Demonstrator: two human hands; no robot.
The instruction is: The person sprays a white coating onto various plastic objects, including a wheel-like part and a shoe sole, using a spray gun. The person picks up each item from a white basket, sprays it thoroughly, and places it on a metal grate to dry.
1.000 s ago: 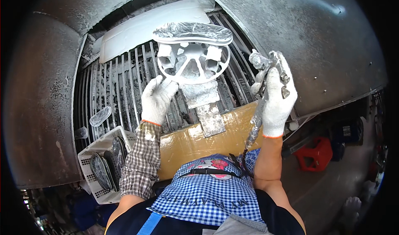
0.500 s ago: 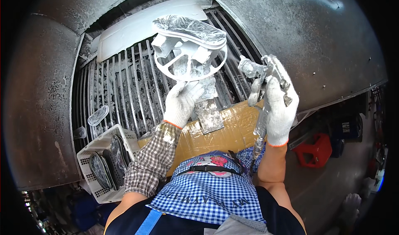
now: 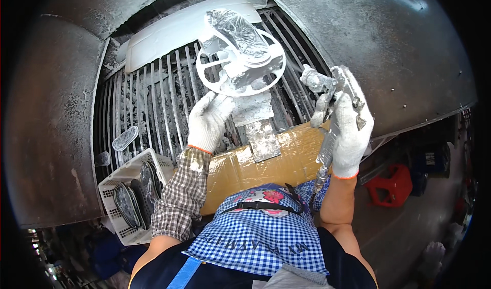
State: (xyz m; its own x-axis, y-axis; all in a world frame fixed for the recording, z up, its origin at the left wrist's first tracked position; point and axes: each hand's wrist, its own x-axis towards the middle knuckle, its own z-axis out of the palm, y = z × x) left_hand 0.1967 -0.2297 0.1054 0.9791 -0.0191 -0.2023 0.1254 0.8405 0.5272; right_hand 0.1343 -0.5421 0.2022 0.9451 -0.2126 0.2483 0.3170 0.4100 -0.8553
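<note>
We face a grey, paint-crusted spray booth with a slatted grate point(image 3: 153, 100). At its left edge stands a white basket point(image 3: 115, 187) of dark parts. Our gloved left hand point(image 3: 208, 121) grips the lower rim of a white round frame point(image 3: 240, 59), tilted above the grate. Our right hand point(image 3: 350, 128) clasps a spray gun point(image 3: 332, 92), just beside the frame.
</note>
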